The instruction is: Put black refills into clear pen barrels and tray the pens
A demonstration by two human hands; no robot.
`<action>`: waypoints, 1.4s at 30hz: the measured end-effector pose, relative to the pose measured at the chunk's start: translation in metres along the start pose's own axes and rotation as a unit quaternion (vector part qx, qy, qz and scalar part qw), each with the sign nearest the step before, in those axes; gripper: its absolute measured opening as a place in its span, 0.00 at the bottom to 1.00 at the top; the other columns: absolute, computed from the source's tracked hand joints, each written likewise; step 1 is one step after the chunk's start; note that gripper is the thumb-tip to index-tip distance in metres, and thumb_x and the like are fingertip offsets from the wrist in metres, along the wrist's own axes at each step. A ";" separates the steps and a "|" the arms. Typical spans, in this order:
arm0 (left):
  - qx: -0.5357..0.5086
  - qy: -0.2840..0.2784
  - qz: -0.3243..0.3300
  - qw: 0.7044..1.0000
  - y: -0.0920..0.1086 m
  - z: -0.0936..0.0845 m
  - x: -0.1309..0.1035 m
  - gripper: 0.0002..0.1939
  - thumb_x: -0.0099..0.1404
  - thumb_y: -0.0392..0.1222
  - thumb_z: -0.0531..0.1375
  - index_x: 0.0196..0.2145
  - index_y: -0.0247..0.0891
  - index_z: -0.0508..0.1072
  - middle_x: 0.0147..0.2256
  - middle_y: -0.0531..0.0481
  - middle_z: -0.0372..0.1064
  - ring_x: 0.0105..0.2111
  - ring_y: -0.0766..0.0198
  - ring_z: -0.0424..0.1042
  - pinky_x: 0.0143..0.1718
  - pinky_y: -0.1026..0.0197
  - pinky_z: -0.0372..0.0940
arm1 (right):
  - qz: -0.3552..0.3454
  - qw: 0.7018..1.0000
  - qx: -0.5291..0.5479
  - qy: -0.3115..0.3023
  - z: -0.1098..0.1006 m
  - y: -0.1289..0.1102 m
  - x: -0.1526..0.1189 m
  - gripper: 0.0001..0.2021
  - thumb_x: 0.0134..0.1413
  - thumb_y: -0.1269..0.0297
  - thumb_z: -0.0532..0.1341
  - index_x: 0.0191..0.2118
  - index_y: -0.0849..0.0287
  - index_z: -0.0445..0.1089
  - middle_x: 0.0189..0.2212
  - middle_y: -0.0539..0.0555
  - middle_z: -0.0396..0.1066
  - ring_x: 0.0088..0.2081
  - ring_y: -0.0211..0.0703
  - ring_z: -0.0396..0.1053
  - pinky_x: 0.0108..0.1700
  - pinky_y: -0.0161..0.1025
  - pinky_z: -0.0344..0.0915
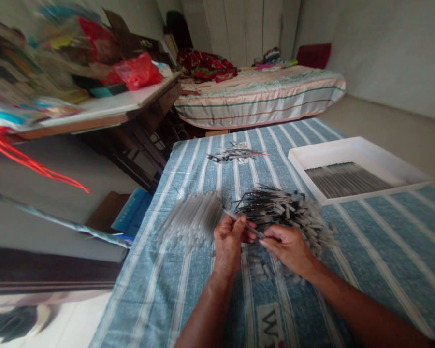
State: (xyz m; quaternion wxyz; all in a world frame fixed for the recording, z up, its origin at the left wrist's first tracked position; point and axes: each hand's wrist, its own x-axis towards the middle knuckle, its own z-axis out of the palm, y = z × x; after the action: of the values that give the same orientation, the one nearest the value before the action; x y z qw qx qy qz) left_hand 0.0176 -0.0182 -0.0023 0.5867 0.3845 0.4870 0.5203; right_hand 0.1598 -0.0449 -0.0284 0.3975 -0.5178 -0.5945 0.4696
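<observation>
My left hand (229,239) is closed around a slim grey pen (231,213), thumb along its side. Its far end points up and left. At the pen's near end, my right hand (292,249) pinches with thumb and fingertips. Just beyond my hands lies a heap of thin dark pen refills (259,198). Short grey caps (311,224) are piled against the heap on the right. To the left of my left hand, translucent grey pen barrels (192,217) are stacked side by side. More small grey pieces (261,270) lie below my hands, partly hidden by them.
A white tray (362,195) at the right holds a row of pens (348,180). Farther back sits a small pile of dark and red pieces (235,153). Everything rests on a blue striped cloth (145,295). A cluttered desk (145,99) stands left; a bed (261,99) is behind.
</observation>
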 end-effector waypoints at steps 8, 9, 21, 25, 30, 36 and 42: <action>0.013 -0.003 -0.003 1.000 0.008 -0.001 0.003 0.11 0.53 0.46 0.63 0.26 0.35 0.70 0.21 0.53 0.70 0.16 0.69 0.65 0.19 0.67 0.61 | -0.044 0.999 -0.028 -0.001 -0.003 -0.012 0.007 0.08 0.50 0.65 0.57 0.23 0.60 0.66 0.16 0.45 0.60 0.18 0.32 0.58 0.22 0.29 0.53; 0.018 -0.006 0.000 1.000 0.010 -0.001 0.003 0.11 0.53 0.46 0.63 0.26 0.35 0.71 0.20 0.54 0.70 0.16 0.70 0.65 0.19 0.68 0.60 | -0.067 0.996 -0.053 0.008 -0.004 -0.015 0.008 0.07 0.50 0.66 0.57 0.24 0.60 0.68 0.16 0.45 0.62 0.20 0.32 0.59 0.24 0.30 0.54; 0.110 -0.040 0.016 0.993 0.008 0.002 0.002 0.17 0.53 0.49 0.63 0.36 0.35 0.72 0.25 0.50 0.73 0.21 0.67 0.66 0.22 0.66 0.61 | -0.104 0.961 -0.255 0.013 -0.052 -0.030 0.019 0.06 0.46 0.68 0.61 0.23 0.61 0.72 0.20 0.48 0.69 0.23 0.33 0.64 0.26 0.30 0.53; 0.136 -0.012 0.020 0.990 0.011 0.002 0.002 0.15 0.52 0.49 0.63 0.33 0.36 0.72 0.25 0.51 0.73 0.20 0.68 0.66 0.21 0.67 0.61 | -0.007 0.928 -0.347 0.135 -0.120 -0.029 0.044 0.11 0.52 0.62 0.57 0.28 0.60 0.74 0.23 0.50 0.72 0.26 0.36 0.66 0.29 0.30 0.56; 0.198 0.001 0.033 0.980 0.010 0.002 0.005 0.13 0.51 0.49 0.62 0.29 0.36 0.72 0.23 0.52 0.72 0.19 0.68 0.66 0.20 0.67 0.61 | 0.122 0.866 -0.465 0.141 -0.179 -0.013 0.078 0.10 0.49 0.62 0.58 0.30 0.60 0.76 0.29 0.56 0.76 0.32 0.43 0.70 0.31 0.33 0.57; 0.228 0.005 0.035 0.973 0.008 -0.002 0.008 0.12 0.53 0.47 0.61 0.29 0.35 0.72 0.22 0.52 0.72 0.18 0.68 0.66 0.20 0.67 0.61 | 0.156 0.867 -0.468 0.073 -0.185 0.007 0.090 0.08 0.48 0.65 0.60 0.29 0.62 0.75 0.28 0.57 0.76 0.32 0.42 0.71 0.30 0.32 0.58; 0.228 0.016 0.032 0.973 0.003 -0.008 0.012 0.13 0.51 0.48 0.61 0.29 0.35 0.72 0.22 0.52 0.72 0.18 0.68 0.66 0.18 0.67 0.60 | 0.179 0.868 -0.462 0.023 -0.183 0.013 0.091 0.10 0.55 0.61 0.58 0.31 0.63 0.72 0.27 0.51 0.73 0.28 0.36 0.69 0.32 0.35 0.64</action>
State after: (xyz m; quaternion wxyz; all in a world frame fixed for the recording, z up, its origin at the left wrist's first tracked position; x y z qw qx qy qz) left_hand 0.0087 -0.0060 -0.0038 0.4588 0.5152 0.5891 0.4207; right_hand 0.3245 0.0717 0.0026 0.0349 -0.7506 -0.6312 0.1922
